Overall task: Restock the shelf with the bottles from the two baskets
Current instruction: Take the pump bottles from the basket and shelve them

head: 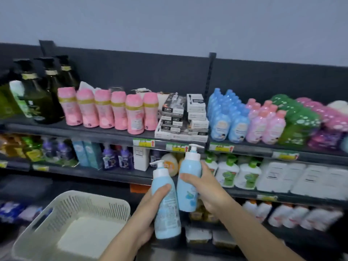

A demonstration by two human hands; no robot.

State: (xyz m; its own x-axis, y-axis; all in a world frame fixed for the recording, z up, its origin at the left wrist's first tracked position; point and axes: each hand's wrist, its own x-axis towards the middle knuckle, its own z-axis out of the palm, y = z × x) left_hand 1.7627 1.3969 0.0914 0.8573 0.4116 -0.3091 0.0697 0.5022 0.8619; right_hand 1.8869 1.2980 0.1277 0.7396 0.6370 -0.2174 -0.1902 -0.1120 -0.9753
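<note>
My left hand (150, 208) grips a light blue pump bottle (166, 213) with a white pump head, its printed back label facing me. My right hand (205, 187) grips a second light blue pump bottle (188, 185), held a little higher and further forward. Both bottles are upright, slightly tilted, side by side in front of the middle shelf (113, 175). A cream plastic basket (62, 210) stands at the lower left, with no bottles showing inside it. Only one basket is in view.
The top shelf (105, 131) carries dark green pump bottles (45, 91), pink bottles (105, 110), stacked boxes (182, 117), blue bottles (226, 117) and green and purple packs. White and green soap bottles (237, 174) fill the middle shelf at the right. Lower shelves hold more goods.
</note>
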